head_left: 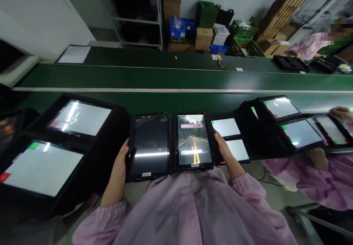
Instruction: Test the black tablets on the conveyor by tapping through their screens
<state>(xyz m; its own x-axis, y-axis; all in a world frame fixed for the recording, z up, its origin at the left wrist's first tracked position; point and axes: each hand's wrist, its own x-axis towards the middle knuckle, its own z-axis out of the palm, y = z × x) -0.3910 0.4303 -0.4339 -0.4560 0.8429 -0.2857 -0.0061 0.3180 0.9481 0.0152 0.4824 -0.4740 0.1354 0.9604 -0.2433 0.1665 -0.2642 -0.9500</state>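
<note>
Two tablets stand side by side in front of my body. The left one [150, 146] has a dark, blank screen with a light streak reflected across it. My left hand [121, 168] grips its left edge, with the fingers mostly hidden behind. The right tablet [193, 142] is lit, with a road picture and the time on its screen. My right hand [226, 153] is closed at its right edge, thumb uppermost and the other fingers hidden. Just behind this hand are two white-lit screens, an upper one [227, 126] and a lower one [237, 150].
More white-lit screens with red and green corners stand at left [44, 168] and right [302, 133]. A green bench [132, 78] runs across. Another person's hand [317, 158] is at the right, near the screens. Crates [206, 13] and boxes are stacked beyond.
</note>
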